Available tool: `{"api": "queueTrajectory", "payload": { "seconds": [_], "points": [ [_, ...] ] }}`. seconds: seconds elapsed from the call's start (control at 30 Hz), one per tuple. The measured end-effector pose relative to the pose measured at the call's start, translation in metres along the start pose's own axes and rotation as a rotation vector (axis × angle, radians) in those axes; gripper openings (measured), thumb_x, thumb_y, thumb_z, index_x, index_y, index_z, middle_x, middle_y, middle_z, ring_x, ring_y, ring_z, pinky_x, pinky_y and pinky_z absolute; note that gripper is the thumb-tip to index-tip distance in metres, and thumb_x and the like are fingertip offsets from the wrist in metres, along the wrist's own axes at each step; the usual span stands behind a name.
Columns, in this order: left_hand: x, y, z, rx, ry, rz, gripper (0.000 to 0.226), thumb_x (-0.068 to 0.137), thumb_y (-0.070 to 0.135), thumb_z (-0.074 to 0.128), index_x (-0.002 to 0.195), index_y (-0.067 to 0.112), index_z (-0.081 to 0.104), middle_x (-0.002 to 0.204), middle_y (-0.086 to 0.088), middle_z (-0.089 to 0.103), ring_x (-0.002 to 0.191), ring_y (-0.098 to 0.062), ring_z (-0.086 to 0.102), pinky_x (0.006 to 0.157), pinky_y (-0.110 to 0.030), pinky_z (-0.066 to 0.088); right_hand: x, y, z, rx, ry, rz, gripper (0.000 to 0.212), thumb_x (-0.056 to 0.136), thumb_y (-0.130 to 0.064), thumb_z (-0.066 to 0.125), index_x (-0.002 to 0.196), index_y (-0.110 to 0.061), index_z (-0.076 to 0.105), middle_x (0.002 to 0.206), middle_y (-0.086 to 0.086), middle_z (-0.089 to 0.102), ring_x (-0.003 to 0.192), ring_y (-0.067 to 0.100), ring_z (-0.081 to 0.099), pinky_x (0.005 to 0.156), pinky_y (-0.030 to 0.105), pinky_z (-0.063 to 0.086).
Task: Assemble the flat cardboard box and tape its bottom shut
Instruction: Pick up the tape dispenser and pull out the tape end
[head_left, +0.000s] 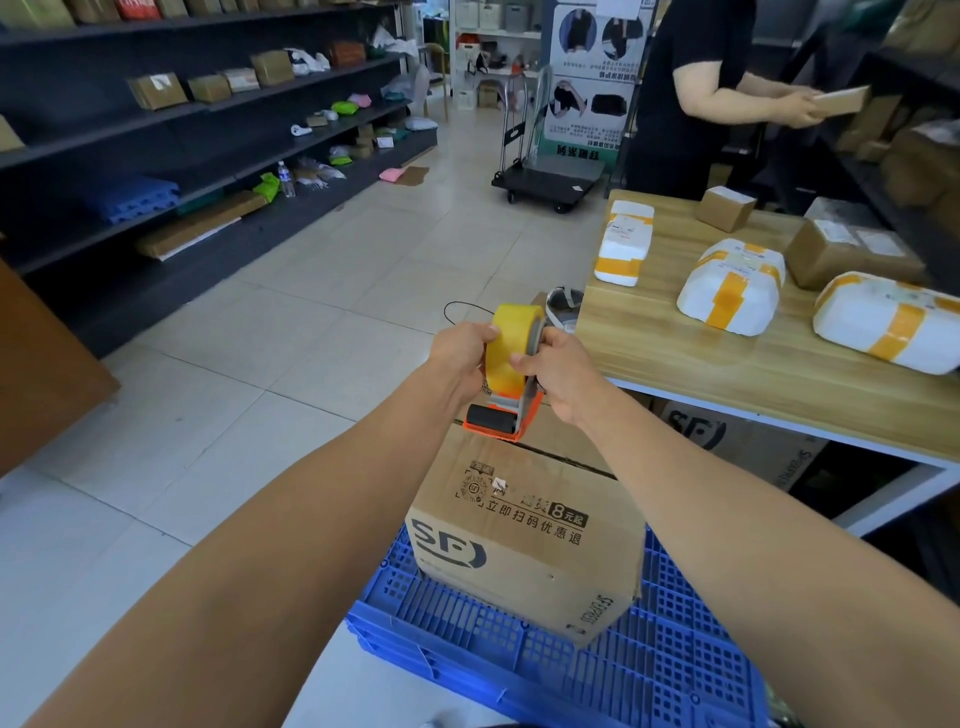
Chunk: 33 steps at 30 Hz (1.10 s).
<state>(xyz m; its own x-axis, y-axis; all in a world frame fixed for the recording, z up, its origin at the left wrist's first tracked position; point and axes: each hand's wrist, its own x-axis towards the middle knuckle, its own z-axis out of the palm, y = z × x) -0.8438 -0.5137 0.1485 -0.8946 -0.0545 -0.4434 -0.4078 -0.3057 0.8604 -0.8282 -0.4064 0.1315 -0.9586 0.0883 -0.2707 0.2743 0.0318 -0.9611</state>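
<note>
A brown cardboard box (524, 530) printed with a logo and Chinese text stands on a blue plastic pallet (597, 670), its closed flaps facing up. Just above the box's far edge I hold an orange tape dispenser (501, 421) carrying a yellow tape roll (511, 348). My left hand (462, 358) grips the roll from the left side. My right hand (561, 371) holds the dispenser from the right, fingers on the roll's face. The dispenser's black roller sits just above the box top.
A wooden table (727, 364) on the right carries white parcels (730, 286) with yellow tape and small brown boxes. A person in black (696, 93) stands behind it holding a parcel. Dark shelves (156, 145) line the left; a platform trolley (550, 182) stands on the tiled floor.
</note>
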Motion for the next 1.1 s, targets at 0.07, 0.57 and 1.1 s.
{"api": "queueTrajectory", "payload": {
  "seconds": [0.07,0.57,1.1],
  "points": [
    [-0.001,0.000,0.000,-0.009,0.002,0.005,0.026,0.091,-0.002,0.050,0.115,-0.004,0.058,0.084,-0.010,0.059,0.074,-0.021,0.057,0.062,-0.031,0.049,0.000,0.000,0.000,-0.012,0.001,0.000,0.030,0.087,0.000,0.062,0.112,-0.014,0.057,0.108,0.008,0.063,0.103,0.028,0.060,0.094,0.046,0.049],
    [-0.003,-0.012,-0.012,0.780,0.064,0.678,0.016,0.089,0.006,0.060,0.099,0.003,0.071,0.104,-0.008,0.067,0.086,-0.013,0.056,0.077,-0.022,0.043,0.008,-0.002,-0.007,-0.104,0.050,0.027,0.019,0.085,-0.002,0.065,0.104,-0.003,0.061,0.094,0.011,0.059,0.088,0.024,0.054,0.086,0.041,0.047],
    [-0.007,-0.012,-0.007,0.806,0.058,0.664,0.019,0.092,0.006,0.054,0.106,0.003,0.067,0.104,-0.010,0.068,0.092,-0.020,0.061,0.080,-0.026,0.048,0.007,-0.004,-0.010,-0.058,0.063,0.024,0.015,0.086,0.000,0.063,0.098,-0.008,0.058,0.090,0.010,0.051,0.082,0.021,0.047,0.072,0.034,0.039]
  ]
}}
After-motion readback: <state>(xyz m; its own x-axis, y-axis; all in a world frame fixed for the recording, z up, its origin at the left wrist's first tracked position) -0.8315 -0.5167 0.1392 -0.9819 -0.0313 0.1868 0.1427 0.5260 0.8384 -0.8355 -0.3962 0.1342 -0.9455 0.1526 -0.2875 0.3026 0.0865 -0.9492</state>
